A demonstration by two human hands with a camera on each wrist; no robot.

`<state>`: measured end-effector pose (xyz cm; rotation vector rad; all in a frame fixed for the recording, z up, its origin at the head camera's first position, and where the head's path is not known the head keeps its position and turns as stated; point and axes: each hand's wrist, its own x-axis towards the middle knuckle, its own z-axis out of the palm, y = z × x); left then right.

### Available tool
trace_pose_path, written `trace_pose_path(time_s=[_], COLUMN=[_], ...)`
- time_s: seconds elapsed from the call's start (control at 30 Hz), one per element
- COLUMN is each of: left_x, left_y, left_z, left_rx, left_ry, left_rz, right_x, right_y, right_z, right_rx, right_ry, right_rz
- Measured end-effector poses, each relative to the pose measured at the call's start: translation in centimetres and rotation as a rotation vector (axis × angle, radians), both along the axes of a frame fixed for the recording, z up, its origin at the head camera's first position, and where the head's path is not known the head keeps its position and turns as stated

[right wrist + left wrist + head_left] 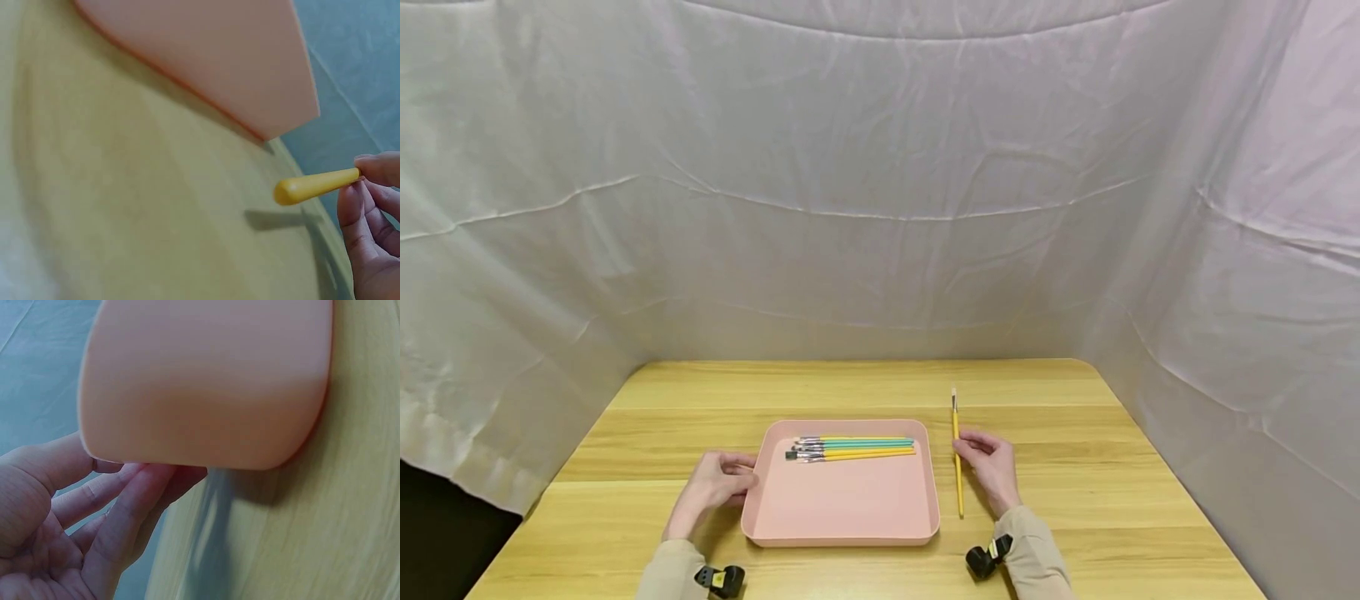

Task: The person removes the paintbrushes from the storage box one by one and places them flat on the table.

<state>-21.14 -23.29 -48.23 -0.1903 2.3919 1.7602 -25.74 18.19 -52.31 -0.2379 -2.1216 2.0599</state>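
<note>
A shallow pink tray [842, 504] lies on the wooden table, with several paintbrushes [865, 451] inside it, some yellow-handled and some teal. My left hand [715, 486] is at the tray's left side, its thumb and fingers touching the wall; in the left wrist view some fingertips are hidden behind the tray [206, 387]. Right of the tray, my right hand [990, 467] pinches a yellow paintbrush [957, 467] between thumb and fingers, bristles pointing to the far side. The right wrist view shows the rounded handle end [312, 187] above the table, casting a shadow.
The wooden table [1112, 483] reaches back to a grey-white curtain [880, 267] that hangs behind it and along both sides. Black wrist cameras [727, 581] sit on both sleeves.
</note>
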Motion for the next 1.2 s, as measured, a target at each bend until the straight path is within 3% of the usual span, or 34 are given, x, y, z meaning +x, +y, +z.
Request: trace_pose_path(time_s=[0.23, 0.77, 1.2], left_x=[-0.2, -0.1, -0.2], left_y=[-0.2, 0.0, -0.1], left_z=[-0.2, -0.1, -0.1], left_rx=[-0.007, -0.006, -0.004], left_ry=[0.012, 0.000, 0.006], left_rz=[-0.028, 0.001, -0.024], right_x=[-0.2, -0.3, -0.2], right_y=[0.1, 0.0, -0.3], right_z=[-0.8, -1.5, -1.4], right_rx=[0.110, 0.439, 0.504], right_ry=[-0.017, 0.032, 0.081], right_rz=[0.009, -0.023, -0.023])
